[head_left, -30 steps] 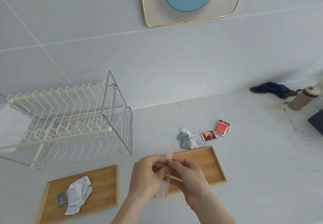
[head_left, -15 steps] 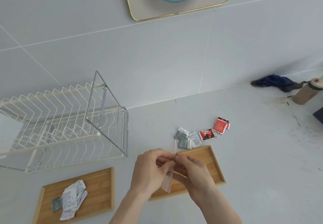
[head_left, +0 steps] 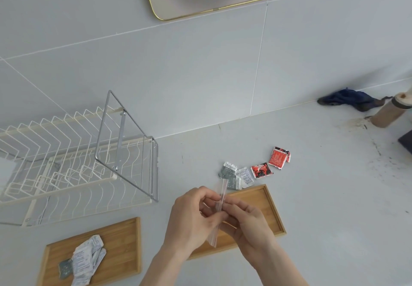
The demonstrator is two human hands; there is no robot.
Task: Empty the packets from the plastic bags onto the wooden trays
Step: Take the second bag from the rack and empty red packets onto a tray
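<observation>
My left hand [head_left: 191, 218] and my right hand [head_left: 249, 225] pinch a clear plastic bag [head_left: 220, 205] between them, edge-on and upright, over the right wooden tray [head_left: 267, 205]. The bag looks flat; I cannot tell if anything is inside. The left wooden tray [head_left: 120, 245] holds several white and grey packets [head_left: 87, 259]. Beyond the right tray, on the counter, lie grey and white packets [head_left: 236, 175] and two red packets [head_left: 270, 163].
A white wire dish rack [head_left: 66, 165] with a raised metal frame stands at the left. At the far right are a dark blue cloth [head_left: 350, 100], a tan cylinder [head_left: 392, 114] and a dark object at the edge. A tiled wall rises behind.
The view has shifted, so everything sits a little lower and further left. Both hands keep hold of the plastic bag over the right tray, fingers working slightly at its top edge.
</observation>
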